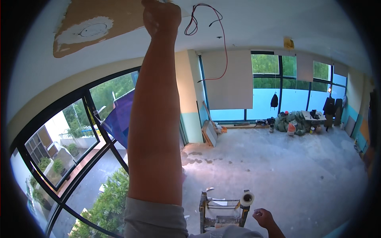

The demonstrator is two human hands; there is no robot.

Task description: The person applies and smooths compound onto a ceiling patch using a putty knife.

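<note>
My left arm reaches straight up, and my left hand [162, 19] is closed in a fist close to the ceiling. A sliver of something pale blue shows at its top, but the frame's edge cuts it off. Beside the fist lies a brown patch [123, 18] in the white ceiling, with a whitish smear [85, 29] around a circular outline. Low on the right, my right hand [264, 218] hangs with its fingers curled; whether they hold anything is hidden. Near it, a roll of tape [247, 198] sits at the top of a stained stepladder [222, 219].
A red and black wire [226, 51] dangles from the ceiling right of my left hand. Large black-framed windows [65, 190] run along the left. Boards [209, 133] lean by the column [191, 119]. Green sacks [291, 121] and a small table [313, 115] stand at the far wall.
</note>
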